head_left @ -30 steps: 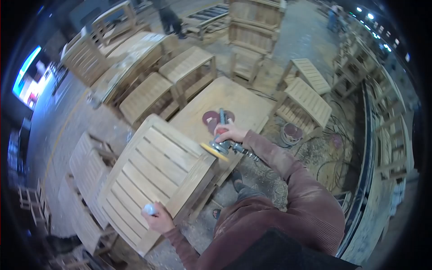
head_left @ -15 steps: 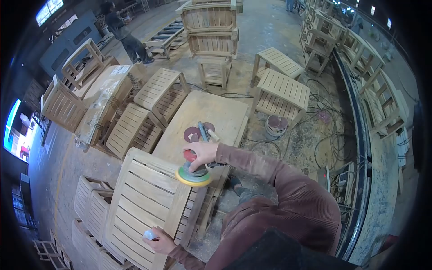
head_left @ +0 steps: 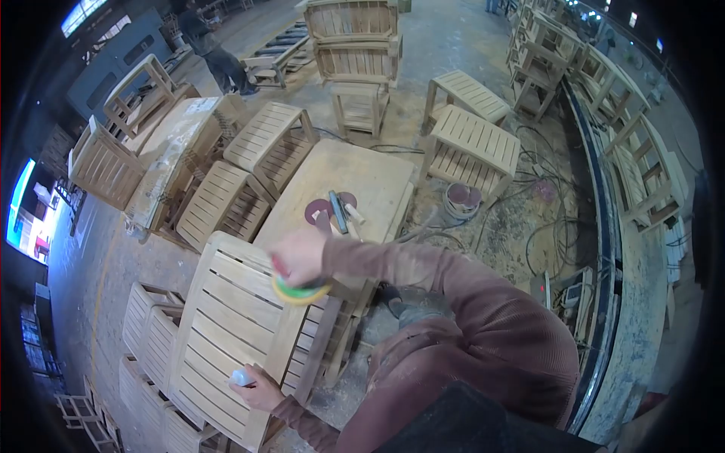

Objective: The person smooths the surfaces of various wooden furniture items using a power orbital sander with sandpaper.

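Note:
My right hand (head_left: 302, 255), blurred by motion, is closed around an orbital sander (head_left: 300, 294) with a red top and a green and yellow pad. The sander overlaps the upper corner of a slatted wooden piece of furniture (head_left: 226, 313) lying flat before me. Lower down on the same slats, my left hand (head_left: 259, 391) is closed around a small pale-blue object (head_left: 241, 377) with a rounded end; its kind I cannot tell. Just beyond my right hand, dark red sanding discs (head_left: 317, 211) and a teal bar-shaped tool (head_left: 337, 212) lie on a plywood-topped table (head_left: 359, 170).
Slatted stools (head_left: 214, 202) stand to the left of the table, others (head_left: 472, 147) to the right. A bucket (head_left: 461, 202) holding discs sits on the floor near loose cables (head_left: 555, 189). Stacked chairs (head_left: 151, 325) are at lower left. A person (head_left: 215, 53) stands far back left.
My right hand has moved left with the sander, across the furniture's upper corner. My left hand has shifted slightly left and up with the pale-blue object. The view has tilted a little.

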